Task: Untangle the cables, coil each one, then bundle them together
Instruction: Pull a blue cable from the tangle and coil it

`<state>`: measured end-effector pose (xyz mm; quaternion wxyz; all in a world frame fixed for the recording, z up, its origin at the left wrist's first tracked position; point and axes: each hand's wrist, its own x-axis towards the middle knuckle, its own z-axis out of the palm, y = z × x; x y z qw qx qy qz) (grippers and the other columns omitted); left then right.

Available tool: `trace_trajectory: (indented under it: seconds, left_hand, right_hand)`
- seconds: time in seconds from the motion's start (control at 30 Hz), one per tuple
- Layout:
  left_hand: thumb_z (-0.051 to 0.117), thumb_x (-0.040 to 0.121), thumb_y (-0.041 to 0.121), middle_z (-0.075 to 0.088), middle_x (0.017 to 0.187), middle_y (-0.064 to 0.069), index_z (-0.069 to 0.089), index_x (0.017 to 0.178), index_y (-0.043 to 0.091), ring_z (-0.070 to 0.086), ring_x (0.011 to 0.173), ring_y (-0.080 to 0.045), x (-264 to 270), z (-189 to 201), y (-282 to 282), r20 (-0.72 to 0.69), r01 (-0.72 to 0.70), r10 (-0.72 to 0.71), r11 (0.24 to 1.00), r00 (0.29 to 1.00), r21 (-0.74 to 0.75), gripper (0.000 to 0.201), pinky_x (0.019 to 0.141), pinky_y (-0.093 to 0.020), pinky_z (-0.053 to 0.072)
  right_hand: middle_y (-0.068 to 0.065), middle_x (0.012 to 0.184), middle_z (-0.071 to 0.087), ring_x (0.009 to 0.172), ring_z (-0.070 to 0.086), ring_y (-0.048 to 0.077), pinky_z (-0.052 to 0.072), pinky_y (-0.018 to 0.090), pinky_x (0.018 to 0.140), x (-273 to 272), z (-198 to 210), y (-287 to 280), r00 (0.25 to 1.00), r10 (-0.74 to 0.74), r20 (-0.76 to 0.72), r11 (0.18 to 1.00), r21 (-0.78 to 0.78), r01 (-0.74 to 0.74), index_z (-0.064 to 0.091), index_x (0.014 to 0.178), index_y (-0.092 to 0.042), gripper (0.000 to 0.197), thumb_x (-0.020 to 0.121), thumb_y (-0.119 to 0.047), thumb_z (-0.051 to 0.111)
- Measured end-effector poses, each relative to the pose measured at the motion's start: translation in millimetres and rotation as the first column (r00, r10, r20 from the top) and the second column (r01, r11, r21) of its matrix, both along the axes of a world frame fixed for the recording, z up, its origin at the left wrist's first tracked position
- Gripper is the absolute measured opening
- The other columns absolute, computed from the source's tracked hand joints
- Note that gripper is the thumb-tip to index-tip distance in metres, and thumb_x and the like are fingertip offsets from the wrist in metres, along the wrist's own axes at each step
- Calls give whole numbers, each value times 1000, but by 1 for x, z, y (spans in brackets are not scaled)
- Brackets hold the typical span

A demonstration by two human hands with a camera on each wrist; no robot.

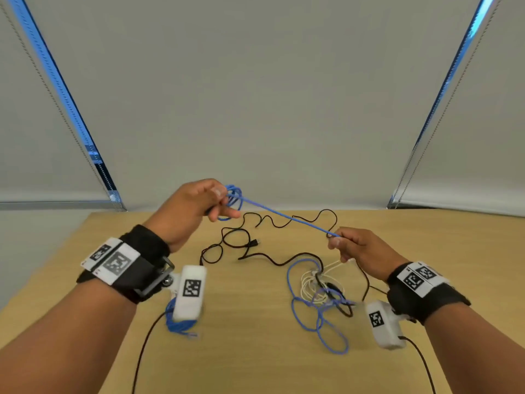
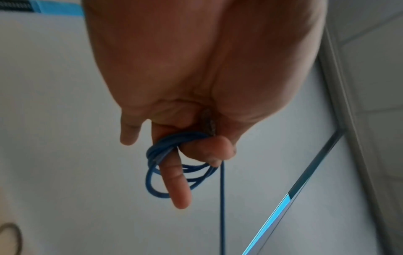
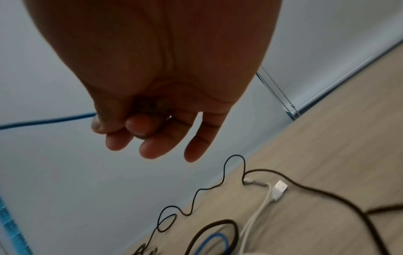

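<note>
Head view: my left hand (image 1: 196,206) grips the coiled loops of the blue cable (image 1: 279,214), stretched taut above the table (image 1: 443,240) to my right hand (image 1: 355,247), which pinches it. The black cable (image 1: 250,245) and white cable (image 1: 308,282) lie tangled on the wood below.

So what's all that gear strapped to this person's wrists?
Both forearms are bare, without sleeves. Each wrist wears a wide black band topped with white cards printed with black square codes. Under each wrist hangs a small white box, the left and the right, with its own code and a thin black lead trailing back.
</note>
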<state>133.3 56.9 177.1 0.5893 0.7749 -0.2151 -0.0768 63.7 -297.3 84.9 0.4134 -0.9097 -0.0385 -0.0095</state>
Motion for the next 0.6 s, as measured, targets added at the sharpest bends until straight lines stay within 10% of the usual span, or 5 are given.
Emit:
trace_trajectory:
  seconds: [0.27,0.5,0.6]
  left_hand:
    - [41,108,19,53,59,-8,59,85,10,77,91,-22,-5,-20,-14,-98,-105,126,975,987,194,30,97,-31,42]
    - [43,107,14,50,58,-3,57,76,10,76,80,-24,-35,-53,-45,-189,-165,176,983,966,75,34,73,-18,52]
    - [43,107,12,47,59,-4,58,79,9,65,68,-25,-40,-68,-58,-291,-157,122,983,949,-99,32,81,-36,54]
  right_hand:
    - [-24,64,63,59,60,3,50,30,68,24,36,-48,1000,-2,13,1000,-23,2,72,89,-36,19,99,-37,56]
    - [-13,127,56,120,50,6,37,24,95,9,39,-29,997,81,-14,985,-150,-82,61,127,-38,36,92,-29,68]
    - [-21,134,55,121,50,-2,37,18,98,-9,32,29,968,253,0,959,-133,-251,50,141,-39,54,90,-45,68]
